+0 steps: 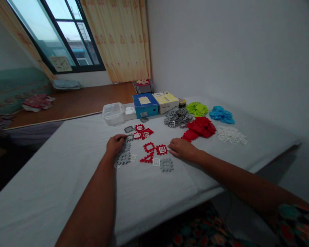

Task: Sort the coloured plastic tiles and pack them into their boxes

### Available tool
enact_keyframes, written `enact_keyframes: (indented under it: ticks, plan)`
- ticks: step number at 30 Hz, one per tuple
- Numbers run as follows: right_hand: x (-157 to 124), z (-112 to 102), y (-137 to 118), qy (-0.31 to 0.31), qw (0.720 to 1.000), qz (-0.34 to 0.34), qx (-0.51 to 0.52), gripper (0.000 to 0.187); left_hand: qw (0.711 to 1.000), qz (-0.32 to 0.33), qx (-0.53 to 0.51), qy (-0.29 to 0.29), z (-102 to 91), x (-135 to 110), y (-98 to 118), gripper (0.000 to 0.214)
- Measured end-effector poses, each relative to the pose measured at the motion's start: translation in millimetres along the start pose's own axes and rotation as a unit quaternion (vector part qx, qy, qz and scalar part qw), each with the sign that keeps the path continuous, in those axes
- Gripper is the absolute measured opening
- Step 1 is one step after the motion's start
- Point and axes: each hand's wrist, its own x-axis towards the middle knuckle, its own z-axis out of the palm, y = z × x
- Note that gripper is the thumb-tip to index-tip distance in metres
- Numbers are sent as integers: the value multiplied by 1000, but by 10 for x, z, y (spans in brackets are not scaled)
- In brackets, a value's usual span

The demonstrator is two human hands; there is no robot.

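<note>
My left hand (115, 145) reaches over the left side of the loose tiles, thumb and forefinger pinched at the edge of a grey interlocking tile (129, 137). More grey tiles (124, 158) lie under and beside that hand, partly hidden by it. My right hand (182, 149) rests low on the cloth, fingers slightly apart, with nothing visible in them. Just left of its fingertips is a red square tile with a white window piece (161, 149). A red open-frame tile (149, 147), a red triangular tile (147, 158), a white window piece (156, 162) and a grey square tile (167, 165) lie nearby.
Piles of grey (178, 117), red (202, 127), green (197, 109), blue (221, 114) and white pieces (231, 134) sit at the back right. Behind are a clear plastic container (113, 114), a blue box (146, 105) and a yellow box (166, 101). A wall borders the right.
</note>
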Motion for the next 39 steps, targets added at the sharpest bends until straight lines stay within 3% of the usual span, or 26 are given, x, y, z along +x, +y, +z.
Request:
enact_keyframes:
  ticks: [6,10,14,18,21,24,27,29,31,34,36,39]
  plan:
    - [-95,-14,-31,17,999,28,5,28,1000,2,-8,3,11,-5,-43,38]
    - [-329,-53,146,19,996,53,69,24,1000,4,-12,4,19,21,-71,38]
    - [-723,-129,713,120,970,141,156,26,1000,4,-10,11,16,47,-80,37]
    - [-1221,-202,1532,270,898,324,124,32,1000,10,-4,11,-9,43,-66,35]
    - [-1532,-196,2013,271,850,447,58,32,1000,16,-7,8,-26,38,-54,33]
    - [-1627,-188,2161,242,840,486,19,33,1000,7,-15,11,-22,37,-50,33]
    - [-1409,-236,1910,268,863,428,7,36,1000,2,-15,9,-8,31,-39,33]
    - [-1117,-285,1554,270,908,315,52,34,1000,0,-5,11,-3,22,-27,33]
    - [-775,-311,1122,223,952,169,125,30,1000,0,4,13,-2,10,-15,35]
    - [-296,-257,519,125,973,17,191,26,1000,5,4,3,-3,-5,-5,37]
    - [-51,-167,248,62,979,-46,187,34,1000,1,3,1,1,-11,-6,37]
    - [177,-39,74,6,984,-74,161,45,1000,-2,-7,3,17,-12,-15,37]
